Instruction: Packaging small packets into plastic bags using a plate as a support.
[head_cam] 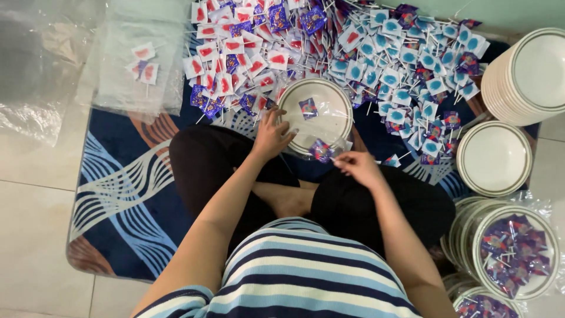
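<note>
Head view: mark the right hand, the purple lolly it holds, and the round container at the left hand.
right hand [360, 166], head view, back of hand.
purple lolly [321, 150], head view, wrapper middle.
round container [329, 125], head view, bare clear wall.
</note>
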